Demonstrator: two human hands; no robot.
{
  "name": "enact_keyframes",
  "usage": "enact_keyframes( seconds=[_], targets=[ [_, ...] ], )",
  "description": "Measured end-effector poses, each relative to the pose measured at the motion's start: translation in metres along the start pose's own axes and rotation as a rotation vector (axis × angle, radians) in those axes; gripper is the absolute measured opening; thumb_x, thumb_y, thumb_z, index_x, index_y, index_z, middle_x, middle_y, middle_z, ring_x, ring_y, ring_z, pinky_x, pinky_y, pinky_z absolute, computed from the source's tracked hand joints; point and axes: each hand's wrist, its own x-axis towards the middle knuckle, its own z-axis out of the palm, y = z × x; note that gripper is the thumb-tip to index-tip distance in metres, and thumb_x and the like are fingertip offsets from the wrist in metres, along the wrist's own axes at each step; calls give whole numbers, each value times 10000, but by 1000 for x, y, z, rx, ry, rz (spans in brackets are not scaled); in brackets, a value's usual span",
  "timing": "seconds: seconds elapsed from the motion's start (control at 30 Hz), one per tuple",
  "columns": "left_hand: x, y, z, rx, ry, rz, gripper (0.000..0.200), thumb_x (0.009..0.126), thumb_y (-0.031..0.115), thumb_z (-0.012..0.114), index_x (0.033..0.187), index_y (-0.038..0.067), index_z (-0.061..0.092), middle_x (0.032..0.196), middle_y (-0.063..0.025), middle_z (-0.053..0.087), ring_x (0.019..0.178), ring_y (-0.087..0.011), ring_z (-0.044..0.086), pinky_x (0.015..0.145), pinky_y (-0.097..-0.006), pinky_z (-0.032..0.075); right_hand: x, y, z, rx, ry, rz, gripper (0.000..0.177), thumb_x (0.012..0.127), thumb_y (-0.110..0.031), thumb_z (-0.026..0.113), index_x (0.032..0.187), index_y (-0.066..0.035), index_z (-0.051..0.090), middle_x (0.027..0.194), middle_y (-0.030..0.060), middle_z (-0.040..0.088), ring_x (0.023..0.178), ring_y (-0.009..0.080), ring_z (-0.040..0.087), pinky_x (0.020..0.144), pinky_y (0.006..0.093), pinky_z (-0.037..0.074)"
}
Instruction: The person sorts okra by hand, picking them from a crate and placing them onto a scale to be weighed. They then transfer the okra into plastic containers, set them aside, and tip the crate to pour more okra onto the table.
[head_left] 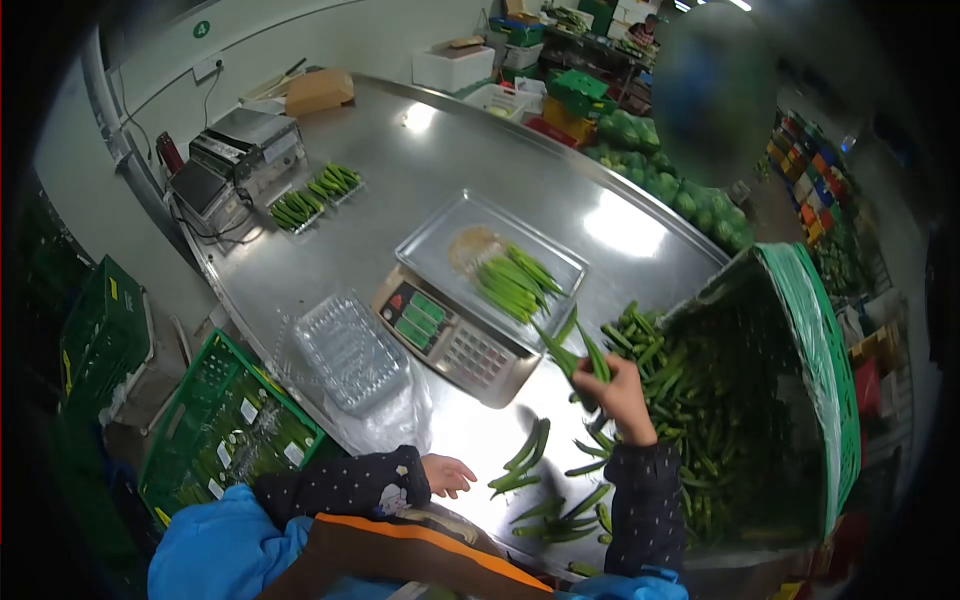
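Observation:
My right hand point(622, 398) is closed on several okra pods point(575, 355), held in the air between the scale and a tipped green crate. Below and left, my left hand point(447, 475) hovers over the table's near side, holding nothing, its fingers apart. A digital scale point(462, 345) carries a metal tray point(440, 240) with a bunch of okra point(513, 283) lying in it. Loose okra pods point(560, 520) are scattered on the steel table between my hands. More okra point(690, 400) spills out of the tipped crate point(815, 370) on the right.
Stacked clear plastic trays point(350, 350) sit left of the scale, beside a plastic bag point(395, 420). Two packed okra trays point(315, 196) lie near a wrapping machine point(235, 160). A green crate point(215, 350) with labelled packs stands off the table's left edge.

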Motion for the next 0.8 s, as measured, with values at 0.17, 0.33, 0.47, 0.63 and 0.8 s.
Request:
enact_keyframes(
  seconds=[0.17, 0.33, 0.47, 0.63, 0.8],
  targets=[
    [-24, 5, -39, -190, 60, 15, 351, 849, 207, 594, 1171, 71, 557, 1012, -41, 635, 806, -113, 605, 676, -244, 482, 133, -40, 38, -608, 121, -317, 249, 682, -162, 730, 865, -5, 666, 734, 138, 660, 663, 222, 636, 639, 327, 477],
    [-71, 37, -77, -201, 163, 48, 340, 852, 222, 639, 1146, 65, 573, 989, -48, 640, 793, -116, 611, 668, -235, 466, 188, -27, 70, -841, 65, -197, 298, 657, -242, 744, 868, -40, 683, 750, 160, 654, 696, 278, 639, 672, 356, 483],
    [-87, 38, -95, -277, 235, 41, 306, 867, 196, 625, 1140, 67, 575, 985, -39, 641, 789, -110, 616, 659, -218, 461, 195, -60, 68, -803, 5, -111, 362, 701, -302, 732, 949, -43, 679, 812, 175, 662, 771, 304, 644, 725, 372, 483],
    [-80, 53, -88, -161, 169, -32, 301, 889, 166, 585, 1164, 49, 552, 1009, -48, 631, 821, -105, 614, 674, -216, 468, 228, -54, 89, -757, -171, -163, 458, 729, -360, 705, 997, 7, 656, 882, 185, 664, 836, 301, 638, 771, 345, 477],
    [-85, 51, -91, -223, 110, 34, 310, 892, 159, 576, 1173, 33, 538, 1043, -60, 619, 833, -103, 608, 689, -220, 471, 222, -34, 56, -419, -133, -103, 421, 768, -290, 689, 1044, 24, 632, 961, 130, 661, 870, 226, 625, 800, 317, 468]
  ],
)
